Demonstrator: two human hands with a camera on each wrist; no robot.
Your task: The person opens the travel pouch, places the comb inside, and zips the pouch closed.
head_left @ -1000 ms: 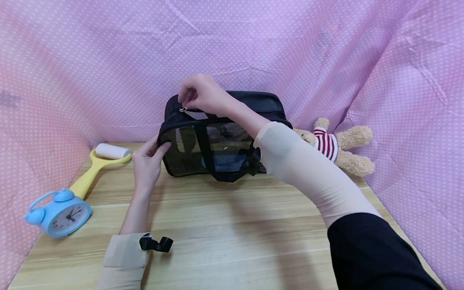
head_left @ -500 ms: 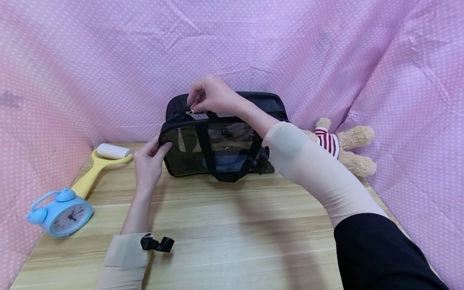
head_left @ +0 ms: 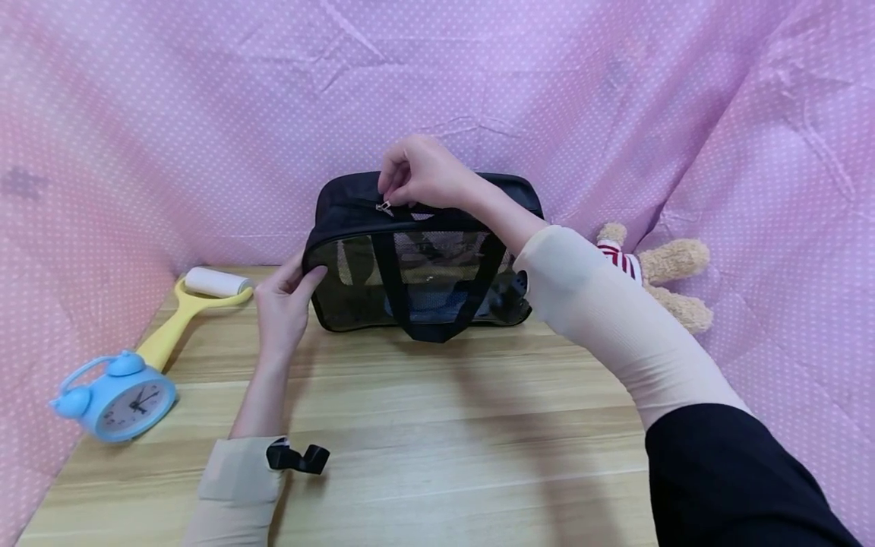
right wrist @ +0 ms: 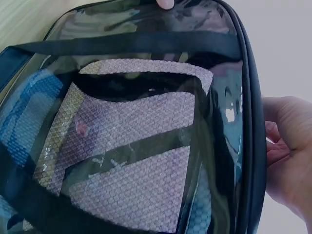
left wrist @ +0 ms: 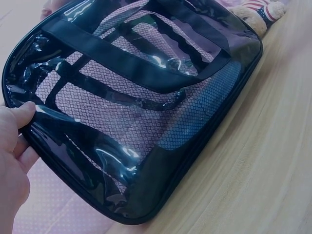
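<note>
A black bag (head_left: 355, 308) with see-through and mesh panels stands upright toward the back of the table. My right hand (head_left: 432, 176) is over its top, thumb and fingers pinching the metal zipper pull (head_left: 384, 206). To the right of the pull a short gap in the zip shows. My left hand (head_left: 282, 311) grips the bag's left edge, its thumb (left wrist: 24, 114) on the front panel in the left wrist view. A carry strap (head_left: 431, 332) hangs down the front. Something blue (left wrist: 207, 105) shows through the lower panel.
Lying at the table's left edge are a blue alarm clock (head_left: 130, 403) and a lint roller (head_left: 167, 330) with a yellow handle. Right of the bag, a teddy bear (head_left: 673, 260) in a striped top is partly hidden by my right arm. Pink dotted cloth (head_left: 205, 114) surrounds the table.
My right hand has slid rightward along the bag's top with the zipper pull, and the open stretch of zip has become shorter. My left hand keeps its grip on the edge.
</note>
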